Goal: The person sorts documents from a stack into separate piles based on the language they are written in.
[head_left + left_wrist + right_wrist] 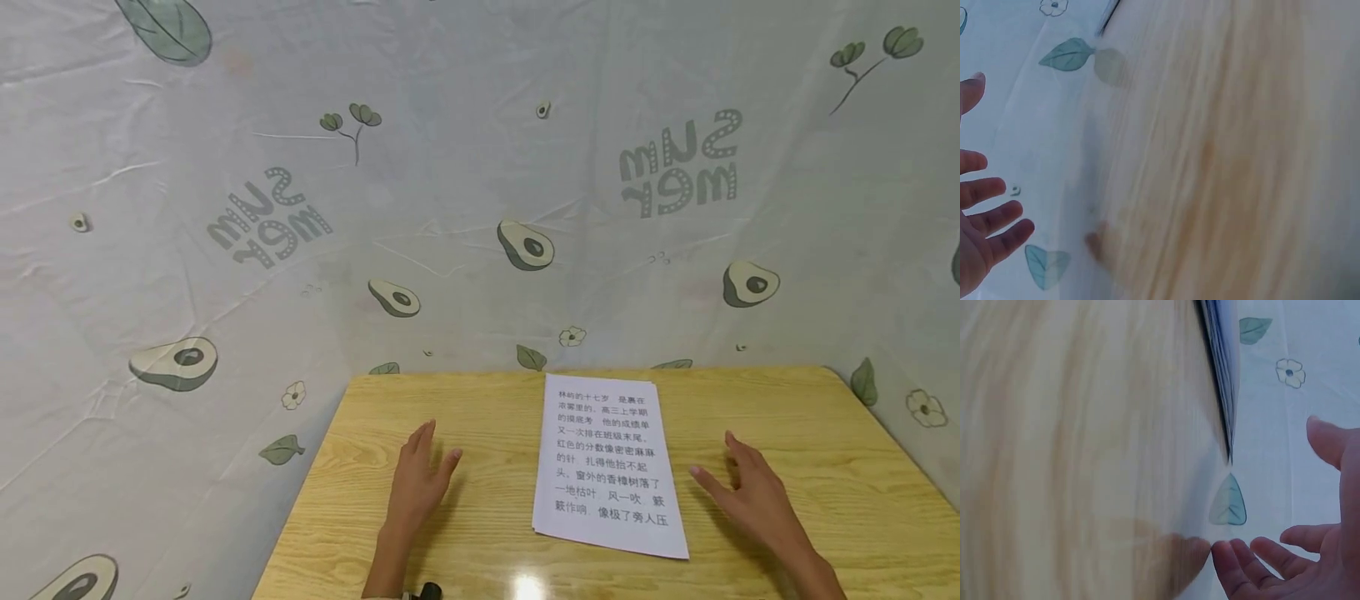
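A stack of white paper [609, 467] printed with large Chinese text lies on the wooden table, its sheets slightly out of line at the edges. To its left is my left hand [422, 479], fingers extended and thumb apart, holding nothing. My right hand [753, 492] is on the other side of the stack, thumb spread from the fingers, also holding nothing. Neither hand touches the paper. In the right wrist view the edge of the stack [1219, 375] shows several layers, beyond the fingertips of the right hand [1285, 569]. The left wrist view shows the left hand's spread fingers [999, 219].
The glossy wood-grain table [480, 400] reflects a bright light near its front edge. Behind and beside it hangs a pale cloth [450, 167] printed with avocados, leaves and flowers. A dark band [430, 591] is at the left wrist.
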Tool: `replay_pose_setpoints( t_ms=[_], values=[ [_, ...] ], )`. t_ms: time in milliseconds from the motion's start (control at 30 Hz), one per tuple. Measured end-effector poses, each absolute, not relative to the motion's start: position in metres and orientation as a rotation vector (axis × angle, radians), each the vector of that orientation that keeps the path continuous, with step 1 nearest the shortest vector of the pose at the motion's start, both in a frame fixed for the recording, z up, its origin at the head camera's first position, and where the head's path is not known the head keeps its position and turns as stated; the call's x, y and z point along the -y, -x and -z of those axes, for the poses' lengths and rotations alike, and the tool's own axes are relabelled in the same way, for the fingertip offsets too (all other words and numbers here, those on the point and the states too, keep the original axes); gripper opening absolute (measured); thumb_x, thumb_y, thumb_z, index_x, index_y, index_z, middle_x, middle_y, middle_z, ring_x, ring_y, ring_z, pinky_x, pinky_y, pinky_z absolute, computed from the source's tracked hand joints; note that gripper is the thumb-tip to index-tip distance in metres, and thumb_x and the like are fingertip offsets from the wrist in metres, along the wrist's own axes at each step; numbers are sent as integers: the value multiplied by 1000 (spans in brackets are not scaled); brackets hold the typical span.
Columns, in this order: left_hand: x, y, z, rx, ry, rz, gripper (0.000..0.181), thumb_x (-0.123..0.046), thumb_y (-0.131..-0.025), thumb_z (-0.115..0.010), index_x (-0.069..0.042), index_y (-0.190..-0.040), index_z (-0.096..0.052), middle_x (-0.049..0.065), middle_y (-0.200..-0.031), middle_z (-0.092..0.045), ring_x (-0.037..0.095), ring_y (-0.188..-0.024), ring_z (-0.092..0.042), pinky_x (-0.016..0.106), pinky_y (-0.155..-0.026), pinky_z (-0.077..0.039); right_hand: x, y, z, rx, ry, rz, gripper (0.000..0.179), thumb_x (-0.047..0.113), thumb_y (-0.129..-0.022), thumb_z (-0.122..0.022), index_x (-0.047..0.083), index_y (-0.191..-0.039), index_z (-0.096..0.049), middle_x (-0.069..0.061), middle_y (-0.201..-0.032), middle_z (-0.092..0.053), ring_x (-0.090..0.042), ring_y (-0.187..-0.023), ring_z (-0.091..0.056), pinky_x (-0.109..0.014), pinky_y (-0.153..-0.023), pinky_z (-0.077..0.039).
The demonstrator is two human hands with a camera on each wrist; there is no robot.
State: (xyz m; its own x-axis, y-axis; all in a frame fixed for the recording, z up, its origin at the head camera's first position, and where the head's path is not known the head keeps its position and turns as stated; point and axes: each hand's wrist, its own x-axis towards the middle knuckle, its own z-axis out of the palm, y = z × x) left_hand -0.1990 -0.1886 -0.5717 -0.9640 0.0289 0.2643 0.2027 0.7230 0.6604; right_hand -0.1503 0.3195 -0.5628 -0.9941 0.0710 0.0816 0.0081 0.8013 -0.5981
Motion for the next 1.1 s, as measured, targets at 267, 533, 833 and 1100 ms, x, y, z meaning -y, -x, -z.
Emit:
replay_pose_setpoints(
  t_ms=[267,533,833,1100],
  values=[
    [164,206,579,2640,231,1269,70,-44,-105,-67,2,-156,-50,26,-152,-57,45,-128,-64,62,-104,-56,-305,152,564,2832,79,-1026,83,42,-107,-64,-22,-153,-37,-41,-134,-59,-50,-108,-71,-66,-88,-57],
    [136,210,581,2601,275,1401,61,-37,-109,-64,10,-147,-56,26,-133,-69,34,-105,-75,44,-84,-65,-295,158,563,2871,104,-1093,74,42,-110,-60,-19,-150,-47,-30,-128,-69,-43,-110,-72,-52,-86,-61],
    [102,211,583,2615,261,1497,56,-35,-107,-67,9,-141,-63,21,-120,-76,28,-96,-77,33,-76,-63,-284,162,566,2892,99,-1072,58,30,-108,-64,-16,-143,-57,-25,-120,-74,-37,-104,-74,-37,-79,-57],
    [76,213,583,2653,217,1541,51,-32,-105,-70,6,-139,-66,15,-116,-78,19,-95,-76,26,-76,-61,-274,166,562,2911,117,-1153,53,22,-107,-65,-17,-143,-57,-25,-120,-73,-34,-102,-75,-24,-67,-51]
  ],
)
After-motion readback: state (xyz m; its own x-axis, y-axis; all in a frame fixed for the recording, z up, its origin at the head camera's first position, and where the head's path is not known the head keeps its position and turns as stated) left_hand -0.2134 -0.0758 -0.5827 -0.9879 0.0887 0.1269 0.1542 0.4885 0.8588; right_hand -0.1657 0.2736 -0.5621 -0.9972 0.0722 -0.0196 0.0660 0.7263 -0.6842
